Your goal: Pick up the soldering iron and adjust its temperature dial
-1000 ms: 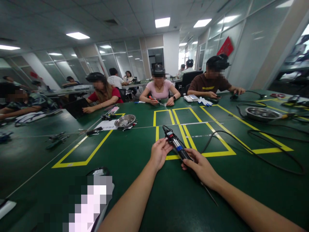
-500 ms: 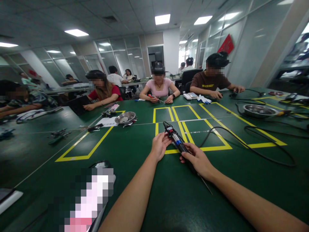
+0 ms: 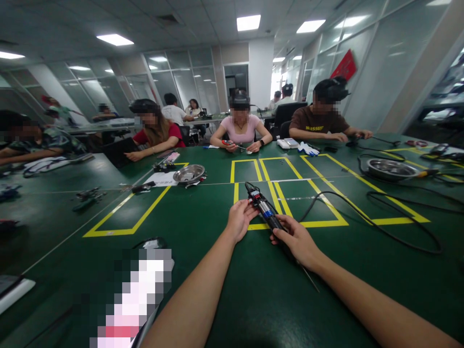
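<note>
Both my hands hold a long black tool [image 3: 264, 209] with a red band and a blue band, lying slanted on the green table [image 3: 203, 232]. My left hand [image 3: 240, 220] pinches its upper part near the red band. My right hand [image 3: 295, 240] is wrapped round the lower black grip, from which a thin metal tip sticks out toward me. A black cable [image 3: 366, 220] runs from the tool's far end and loops over the yellow tape boxes [image 3: 290, 193].
A metal bowl [image 3: 188, 173] with papers and small parts sits back left, another metal bowl [image 3: 391, 168] at the right among cables. Several people sit working along the far side. A blurred object [image 3: 134, 299] lies near my left elbow.
The hands and tool have hardly moved on the table; the view has shifted a little, with the camera tipping slightly.
</note>
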Demonstrator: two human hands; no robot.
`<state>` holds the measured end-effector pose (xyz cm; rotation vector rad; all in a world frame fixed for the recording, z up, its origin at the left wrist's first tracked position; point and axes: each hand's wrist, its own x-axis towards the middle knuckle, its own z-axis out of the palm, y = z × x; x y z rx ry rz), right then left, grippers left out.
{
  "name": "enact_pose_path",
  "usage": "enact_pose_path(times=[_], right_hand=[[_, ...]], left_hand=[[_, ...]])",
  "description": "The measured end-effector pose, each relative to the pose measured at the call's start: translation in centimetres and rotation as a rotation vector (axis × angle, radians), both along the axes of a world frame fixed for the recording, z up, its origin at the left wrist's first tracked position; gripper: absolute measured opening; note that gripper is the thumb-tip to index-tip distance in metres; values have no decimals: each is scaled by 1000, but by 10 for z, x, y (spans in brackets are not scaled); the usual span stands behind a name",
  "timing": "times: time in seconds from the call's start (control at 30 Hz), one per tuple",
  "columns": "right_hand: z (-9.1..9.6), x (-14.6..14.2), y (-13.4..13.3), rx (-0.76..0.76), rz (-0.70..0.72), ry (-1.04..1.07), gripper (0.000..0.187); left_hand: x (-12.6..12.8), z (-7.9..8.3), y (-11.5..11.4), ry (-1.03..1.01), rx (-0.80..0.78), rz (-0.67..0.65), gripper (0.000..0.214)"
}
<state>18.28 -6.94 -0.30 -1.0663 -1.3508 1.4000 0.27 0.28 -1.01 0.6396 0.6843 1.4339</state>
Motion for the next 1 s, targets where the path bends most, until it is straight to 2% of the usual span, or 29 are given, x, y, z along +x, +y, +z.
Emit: enact_pose_path(times=[0.2, 1.0], right_hand=[[-3, 1, 1, 10, 9, -2, 53], [-4, 1, 2, 39, -10, -56, 51]], left_hand=[[0, 0, -1, 3, -11, -3, 15], [1, 1, -1, 19, -14, 3, 5]])
